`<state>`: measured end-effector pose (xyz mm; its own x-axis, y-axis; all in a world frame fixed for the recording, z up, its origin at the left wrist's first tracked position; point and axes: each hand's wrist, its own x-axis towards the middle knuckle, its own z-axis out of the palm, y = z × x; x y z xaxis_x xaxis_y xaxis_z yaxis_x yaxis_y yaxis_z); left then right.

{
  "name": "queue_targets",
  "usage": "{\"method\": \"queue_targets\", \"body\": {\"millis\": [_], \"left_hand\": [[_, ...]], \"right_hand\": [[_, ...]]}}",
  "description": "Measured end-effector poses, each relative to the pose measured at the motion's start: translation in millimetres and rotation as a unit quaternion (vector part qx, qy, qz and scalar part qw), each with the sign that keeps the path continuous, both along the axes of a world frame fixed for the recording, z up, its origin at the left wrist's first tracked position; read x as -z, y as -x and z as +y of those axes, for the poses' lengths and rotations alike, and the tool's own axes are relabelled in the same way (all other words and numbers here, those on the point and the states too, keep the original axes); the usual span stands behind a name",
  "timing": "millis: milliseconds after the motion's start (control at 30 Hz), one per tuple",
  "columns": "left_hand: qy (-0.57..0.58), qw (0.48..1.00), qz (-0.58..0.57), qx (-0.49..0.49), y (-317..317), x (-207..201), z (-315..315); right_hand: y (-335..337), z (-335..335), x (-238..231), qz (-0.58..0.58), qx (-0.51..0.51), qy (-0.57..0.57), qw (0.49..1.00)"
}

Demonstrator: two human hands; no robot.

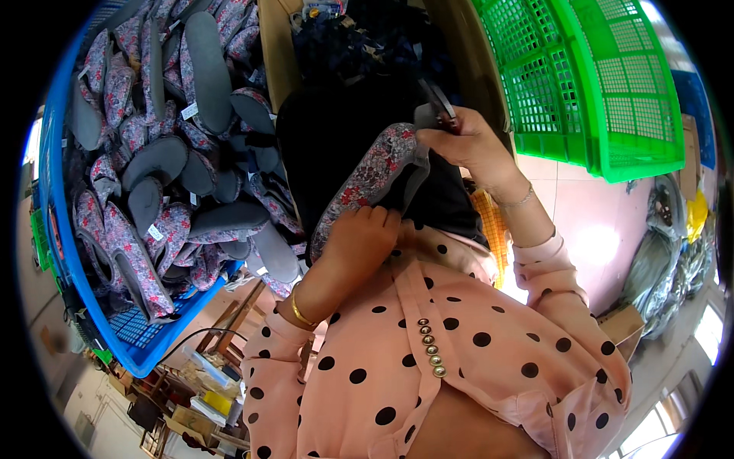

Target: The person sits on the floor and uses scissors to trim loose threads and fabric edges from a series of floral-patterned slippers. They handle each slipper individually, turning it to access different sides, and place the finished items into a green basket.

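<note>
A slipper with a floral print of grey, red and pink (372,162) lies slantwise over my lap, with a grey edge along its right side. My left hand (361,239) is closed on its lower part, the fingers curled over the edge. At the slipper's upper end, my right hand (475,149) is closed around a pair of small scissors (439,102) with dark reddish handles, blades pointing up and away. The right thumb lies against the slipper's grey tip. Whether the blades touch anything cannot be made out.
A blue basket (130,348) heaped with similar floral slippers (206,73) stands at the left. Ahead is a cardboard box (278,50) holding dark patterned items. Green plastic crates (604,164) stand at the right, and plastic bags (650,275) lie on the floor beyond.
</note>
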<state>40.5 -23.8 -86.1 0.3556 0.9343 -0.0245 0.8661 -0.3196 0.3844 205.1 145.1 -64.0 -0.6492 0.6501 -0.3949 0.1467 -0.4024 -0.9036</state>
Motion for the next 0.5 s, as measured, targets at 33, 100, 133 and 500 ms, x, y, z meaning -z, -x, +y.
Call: {"method": "queue_targets", "body": {"millis": [33,100,133,500], "left_hand": [[0.008,1.0,-0.012,-0.002,1.6,-1.6,-1.1],[0.025,0.999,-0.038,-0.004,6.3,-4.3,-2.2],[0.028,0.994,-0.1,-0.044,8.1,-4.6,1.1],[0.075,0.937,-0.334,-0.069,2.1,-7.1,102.3]], "right_hand": [[-5.4,-1.2,1.0,0.017,0.001,0.021,1.0],[-15.7,-4.9,5.1,0.05,0.006,0.064,0.997],[-14.0,-9.5,5.0,0.016,0.026,0.021,0.999],[-32.0,-28.7,1.7,-0.104,0.06,-0.272,0.955]]}}
